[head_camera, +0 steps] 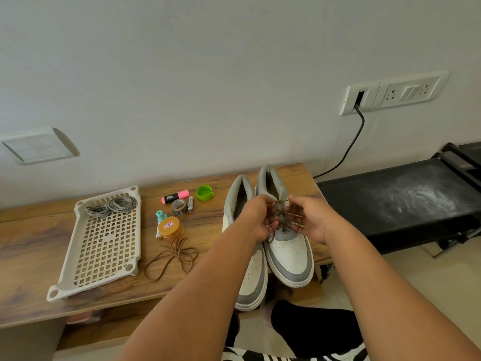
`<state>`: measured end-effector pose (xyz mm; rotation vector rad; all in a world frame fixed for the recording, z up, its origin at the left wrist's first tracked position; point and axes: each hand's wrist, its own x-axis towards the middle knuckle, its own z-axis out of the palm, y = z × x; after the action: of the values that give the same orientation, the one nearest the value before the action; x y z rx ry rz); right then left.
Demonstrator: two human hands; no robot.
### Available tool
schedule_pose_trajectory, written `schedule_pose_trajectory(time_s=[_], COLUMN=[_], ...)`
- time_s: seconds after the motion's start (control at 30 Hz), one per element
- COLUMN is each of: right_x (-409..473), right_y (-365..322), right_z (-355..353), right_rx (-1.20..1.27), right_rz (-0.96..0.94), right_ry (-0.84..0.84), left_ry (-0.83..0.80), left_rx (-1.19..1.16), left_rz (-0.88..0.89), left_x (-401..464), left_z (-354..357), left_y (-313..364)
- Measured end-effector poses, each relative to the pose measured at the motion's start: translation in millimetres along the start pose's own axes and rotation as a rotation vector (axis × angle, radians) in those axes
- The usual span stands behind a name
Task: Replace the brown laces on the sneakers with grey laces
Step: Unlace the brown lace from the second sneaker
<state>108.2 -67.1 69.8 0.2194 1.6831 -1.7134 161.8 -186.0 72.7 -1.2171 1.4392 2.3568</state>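
From the head camera we see two grey-and-white sneakers side by side at the right end of a wooden table, toes towards us. The right sneaker has a brown lace threaded through its eyelets, and both hands work at it. Our left hand has its fingers curled in, pinching the lace at the tongue; our right hand has its fingertips pressed together on strands of the same lace, pulling them out to the side. The left sneaker lies partly under the left forearm, and we cannot tell whether it has a lace. A loose brown lace lies tangled on the table between the sneakers and a white perforated tray. The grey laces lie coiled at the far end of that tray. Near the loose lace stand an orange-lidded jar, a pink highlighter and a green cap.
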Motion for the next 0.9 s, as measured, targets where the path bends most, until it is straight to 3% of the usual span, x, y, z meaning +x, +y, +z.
schedule_pose_trajectory(time_s=[0.1, 0.27, 0.33, 0.4, 0.47, 0.53, 0.57, 0.67, 0.9], right_x=[-4, -4, -2, -2, 3, 10, 12, 17, 21], right_y=[-8, -19, -18, -16, -9, 1, 5, 11, 23], right_z=[-14, -53, -64, -64, -59, -48, -41, -15, -3], right_rx=[0.18, 0.413, 0.413, 0.204, -0.41, -0.915, -0.974, -0.861, -0.721], right_rz=[0.014, -0.191, -0.253, -0.288, -0.308, -0.422, -0.497, -0.673, -0.816], right_ry=[-0.037, 0.294, 0.383, 0.364, 0.306, 0.316, 0.323, 0.273, 0.176], left_ry=[-0.025, 0.101, 0.269, 0.511, 0.654, 0.631, 0.592, 0.479, 0.356], left_rx=[0.104, 0.433, 0.744, 1.196, 1.462, 1.477, 1.465, 1.416, 1.367], left_rz=[0.044, 0.352, 0.475, 0.521, 0.576, 0.72, 0.811, 1.007, 0.997], left_x=[-4, -28, -37, -44, -42, -33, -29, -17, 12], left_z=[-9, -31, -47, -61, -67, -61, -55, -31, -12], left_y=[10, 40, 49, 51, 47, 37, 31, 15, -10])
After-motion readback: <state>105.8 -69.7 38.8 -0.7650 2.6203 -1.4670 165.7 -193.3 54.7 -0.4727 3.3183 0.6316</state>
